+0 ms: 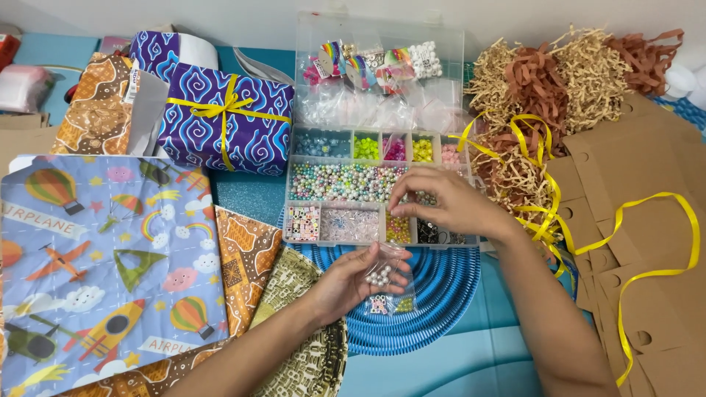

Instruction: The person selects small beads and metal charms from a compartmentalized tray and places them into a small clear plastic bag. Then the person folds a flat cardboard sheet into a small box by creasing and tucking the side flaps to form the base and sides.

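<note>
In the left hand [346, 283], a bead bag [385, 278].

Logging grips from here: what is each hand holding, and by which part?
The left hand holds a small clear bag of beads by its left edge. The right hand pinches over the bead organizer box; whether it holds a bead cannot be told.

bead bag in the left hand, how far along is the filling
Partly filled: the small clear bag in the left hand already holds a cluster of pearl beads and a few coloured ones. In hand: the right hand pinches at the pearl bead compartment of the bead organiser box. Left: the bag is mostly empty and unsealed.
</note>
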